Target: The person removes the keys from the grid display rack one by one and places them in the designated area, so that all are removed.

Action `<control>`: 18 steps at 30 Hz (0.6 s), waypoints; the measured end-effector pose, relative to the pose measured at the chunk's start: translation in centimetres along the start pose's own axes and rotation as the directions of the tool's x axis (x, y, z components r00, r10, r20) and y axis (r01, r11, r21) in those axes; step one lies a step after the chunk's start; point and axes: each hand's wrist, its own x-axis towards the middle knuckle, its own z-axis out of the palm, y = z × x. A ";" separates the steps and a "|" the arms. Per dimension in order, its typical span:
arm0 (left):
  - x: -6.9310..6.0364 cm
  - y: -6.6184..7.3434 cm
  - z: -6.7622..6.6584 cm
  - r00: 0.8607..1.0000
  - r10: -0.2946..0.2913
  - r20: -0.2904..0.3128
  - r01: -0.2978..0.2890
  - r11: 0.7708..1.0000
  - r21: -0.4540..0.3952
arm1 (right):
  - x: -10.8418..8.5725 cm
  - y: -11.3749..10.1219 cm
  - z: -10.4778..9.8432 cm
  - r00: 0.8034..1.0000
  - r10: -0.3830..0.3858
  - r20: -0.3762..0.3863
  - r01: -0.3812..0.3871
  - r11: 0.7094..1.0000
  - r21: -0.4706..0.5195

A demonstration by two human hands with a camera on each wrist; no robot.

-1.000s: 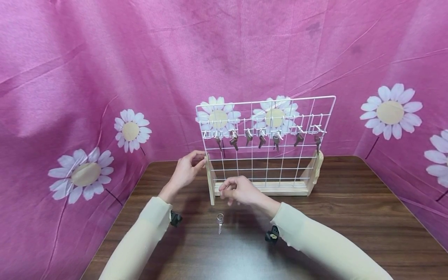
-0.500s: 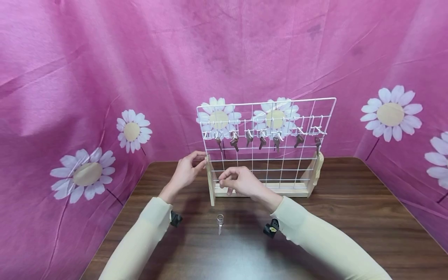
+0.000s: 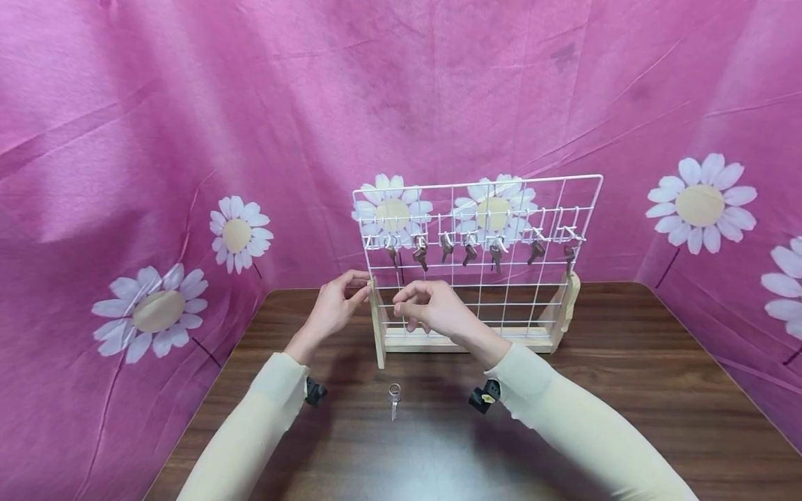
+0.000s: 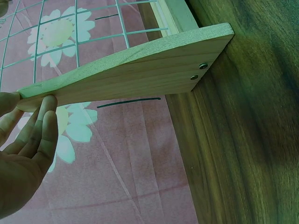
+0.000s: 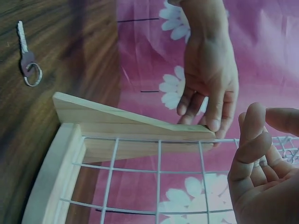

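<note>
Across the bench [image 3: 658,403], the wire rack [image 3: 480,284] stands toward the far edge, its left wooden side [image 3: 378,327] pinched between thumb and fingers of the left grip [image 3: 334,304]. The right grip [image 3: 435,309] hangs before the grid, fingers bent toward the thumb; whether it has hold of anything I cannot tell. Seven hanging keys [image 3: 420,257] line the hooks [image 3: 535,234], so the hanging looks mostly done; the loose key [image 3: 394,400], flat on the bench, nearer its left edge than its right, seems left to do. Only the head view takes in the whole row; the left wrist view alone shows two screws [image 4: 203,66] in the side; the right wrist view shows the loose key's head darker
</note>
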 end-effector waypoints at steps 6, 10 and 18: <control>0.1 -0.1 0.0 1.000 0.003 -0.003 -0.003 1.000 0.004 | 0.0 -1.0 -0.7 1.000 0.008 -0.030 -0.008 1.000 0.010; 0.1 -0.1 0.0 1.000 -0.001 -0.005 0.001 1.000 0.003 | 0.1 -1.6 -1.1 0.999 0.001 -0.046 -0.001 1.000 0.004; 0.1 -0.2 0.1 1.000 -0.003 -0.004 0.003 1.000 -0.014 | 0.5 -2.7 -1.4 0.996 -0.031 -0.082 0.031 1.000 -0.007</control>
